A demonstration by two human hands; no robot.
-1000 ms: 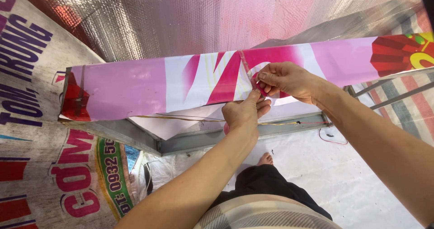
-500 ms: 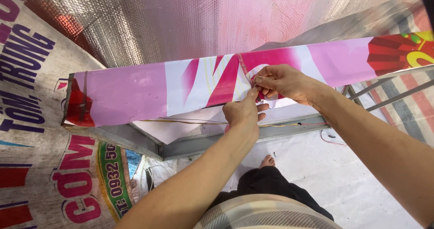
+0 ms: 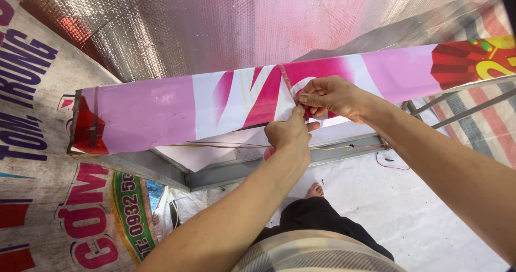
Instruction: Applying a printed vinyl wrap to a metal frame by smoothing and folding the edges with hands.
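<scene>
arms bare, no sleeves | plaid beige shorts | black trousers | foot bare

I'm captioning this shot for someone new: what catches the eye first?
A long pink and white printed sheet stretched over a metal frame crosses the middle. At its centre the left hand and right hand pinch it together. Shiny silver foil fills the top.

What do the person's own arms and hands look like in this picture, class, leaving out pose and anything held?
Both arms are bare from hand to the frame edge: no sleeves, gloves, watch or rings show. The left hand and right hand have short, unpainted nails. Lower down, dark trousers and a pale checked cloth garment are worn.
</scene>
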